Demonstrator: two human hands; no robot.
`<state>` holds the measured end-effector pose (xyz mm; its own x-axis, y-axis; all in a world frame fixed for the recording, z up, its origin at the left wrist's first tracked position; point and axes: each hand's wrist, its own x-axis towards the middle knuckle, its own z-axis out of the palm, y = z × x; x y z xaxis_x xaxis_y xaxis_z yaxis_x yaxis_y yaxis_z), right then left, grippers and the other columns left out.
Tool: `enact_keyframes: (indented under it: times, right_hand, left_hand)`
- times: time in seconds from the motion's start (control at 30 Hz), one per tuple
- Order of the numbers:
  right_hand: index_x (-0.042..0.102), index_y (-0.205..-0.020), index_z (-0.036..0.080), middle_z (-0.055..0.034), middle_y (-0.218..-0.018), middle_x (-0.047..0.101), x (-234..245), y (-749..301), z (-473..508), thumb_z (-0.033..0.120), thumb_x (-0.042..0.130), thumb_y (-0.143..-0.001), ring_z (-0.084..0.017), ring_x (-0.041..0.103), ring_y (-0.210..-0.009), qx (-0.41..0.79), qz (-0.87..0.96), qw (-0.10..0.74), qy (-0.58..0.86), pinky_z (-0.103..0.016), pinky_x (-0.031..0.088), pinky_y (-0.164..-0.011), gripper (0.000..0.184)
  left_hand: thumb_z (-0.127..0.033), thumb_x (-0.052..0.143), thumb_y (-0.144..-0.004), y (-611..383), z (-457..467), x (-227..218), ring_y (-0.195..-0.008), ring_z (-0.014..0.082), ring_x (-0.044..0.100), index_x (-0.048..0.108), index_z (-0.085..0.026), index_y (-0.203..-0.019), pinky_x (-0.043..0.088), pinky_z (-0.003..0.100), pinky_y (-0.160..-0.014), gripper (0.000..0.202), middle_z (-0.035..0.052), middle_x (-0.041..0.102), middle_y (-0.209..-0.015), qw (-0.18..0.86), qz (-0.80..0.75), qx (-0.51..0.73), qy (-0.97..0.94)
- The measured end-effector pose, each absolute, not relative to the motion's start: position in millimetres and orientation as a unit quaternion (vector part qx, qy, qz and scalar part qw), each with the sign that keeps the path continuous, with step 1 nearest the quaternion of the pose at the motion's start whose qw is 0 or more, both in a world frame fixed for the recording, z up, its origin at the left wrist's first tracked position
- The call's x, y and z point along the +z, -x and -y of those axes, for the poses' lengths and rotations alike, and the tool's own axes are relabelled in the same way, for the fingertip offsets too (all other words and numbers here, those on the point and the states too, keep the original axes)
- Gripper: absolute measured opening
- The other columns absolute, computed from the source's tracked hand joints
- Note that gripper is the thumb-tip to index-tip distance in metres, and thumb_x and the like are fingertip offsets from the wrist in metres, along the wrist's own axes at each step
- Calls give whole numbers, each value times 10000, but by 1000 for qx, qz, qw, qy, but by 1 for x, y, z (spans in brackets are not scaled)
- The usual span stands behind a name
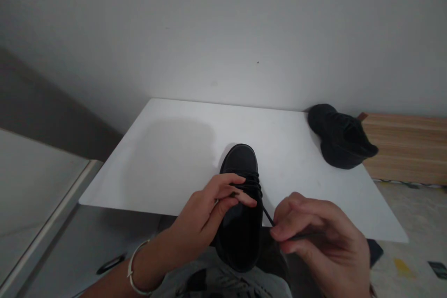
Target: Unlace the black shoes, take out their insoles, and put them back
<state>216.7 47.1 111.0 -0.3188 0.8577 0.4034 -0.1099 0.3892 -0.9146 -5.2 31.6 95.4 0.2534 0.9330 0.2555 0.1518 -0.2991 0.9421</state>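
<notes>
A black lace-up shoe (240, 158) lies at the front edge of the white table, its toe pointing away from me and its heel toward my body. My left hand (218, 202) is over the left side of the lacing, thumb and fingers pinched on a dark bit of shoelace (234, 194). To the right of the shoe, my right hand (314, 233) grips the other shoelace (268, 215) between thumb and fingers. That lace runs taut from the shoe's right side into the grip. Part of the lacing is hidden behind my left fingers.
Another black shoe (338, 137) rests at the table's far right corner. The white table (167, 149) meets a pale wall (223, 32) behind. A wooden board (405, 146) stands beyond the right edge, with floor below it.
</notes>
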Motion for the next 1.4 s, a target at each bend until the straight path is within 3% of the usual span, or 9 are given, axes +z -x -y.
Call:
enact_keyframes:
  times: [0.2, 0.33, 0.47, 0.6, 0.67, 0.8, 0.97, 1.27, 1.4]
  right_hand:
    - [703, -1062, 268, 9, -770, 719, 104, -219, -50, 262, 674, -967, -166, 654, -819, 509, 626, 521, 277, -367, 530, -893, 99]
    - [702, -1027, 250, 23, -654, 599, 94, -220, -54, 277, 538, -1041, -117, 565, -604, 541, 567, 523, 336, -268, 492, -619, 166]
    - [700, -905, 228, 13, -672, 566, 94, -218, -59, 313, 585, -1014, -102, 510, -596, 479, 597, 483, 426, -211, 411, -525, 180]
    - [673, -823, 222, -29, -831, 645, 99, -218, -62, 355, 583, -1005, -143, 615, -773, 446, 641, 438, 445, -232, 512, -678, 243]
    - [665, -814, 215, -78, -1119, 691, 98, -221, -61, 403, 598, -990, -206, 666, -1014, 474, 623, 418, 461, -301, 557, -854, 267]
    - [633, -799, 195, -109, -1533, 511, 94, -230, -57, 459, 584, -991, -324, 533, -1369, 609, 547, 347, 458, -496, 465, -1113, 330]
    - [603, -776, 199, -113, -1539, 517, 94, -234, -51, 423, 562, -1007, -320, 437, -1460, 697, 479, 340, 412, -525, 440, -1136, 325]
    - [667, -812, 215, -62, -1630, 390, 108, -237, -50, 366, 520, -1021, -328, 331, -1516, 732, 464, 346, 359, -578, 382, -1166, 297]
    - [706, -837, 236, -48, -1625, 397, 113, -242, -48, 377, 538, -1013, -317, 263, -1544, 751, 478, 309, 335, -598, 346, -1183, 281]
  left_hand:
    - [-161, 499, -1021, 3, -32, 98, -936, 108, 735, 710, -230, -970, 537, 187, -858, 228, -25, 789, -912, 395, -457, 485, -633]
    - [-238, 548, -1006, 6, -32, 97, -905, 137, 713, 737, -211, -895, 552, 219, -844, 220, 14, 752, -867, 391, -482, 520, -586]
    - [-348, 614, -975, 13, -30, 103, -1176, 221, 645, 767, -206, -854, 544, 347, -1012, 241, 98, 689, -1186, 460, -495, 512, -530]
    - [-433, 653, -948, 19, -24, 111, -1440, 306, 451, 793, -239, -860, 325, 566, -1219, 255, 94, 590, -1435, 559, -466, 455, -513]
    - [-452, 661, -941, 21, -22, 113, -1493, 310, 380, 800, -253, -864, 228, 614, -1246, 255, 96, 659, -1352, 587, -446, 444, -509]
    - [-451, 668, -937, 23, -20, 111, -1514, 294, 355, 809, -275, -897, 119, 648, -1254, 229, 97, 757, -1177, 626, -418, 437, -493]
    - [-396, 695, -930, 26, -20, 105, -1544, 322, 274, 814, -305, -943, 83, 658, -1247, 150, 17, 408, -1618, 650, -411, 431, -473]
    - [-426, 689, -925, 26, -22, 111, -1537, 327, 286, 825, -270, -905, 107, 625, -1254, 208, 36, 421, -1602, 641, -392, 432, -500]
    - [-435, 689, -923, 26, -21, 112, -1571, 306, 152, 827, -254, -901, 104, 604, -1258, 229, 61, 421, -1601, 630, -383, 428, -522]
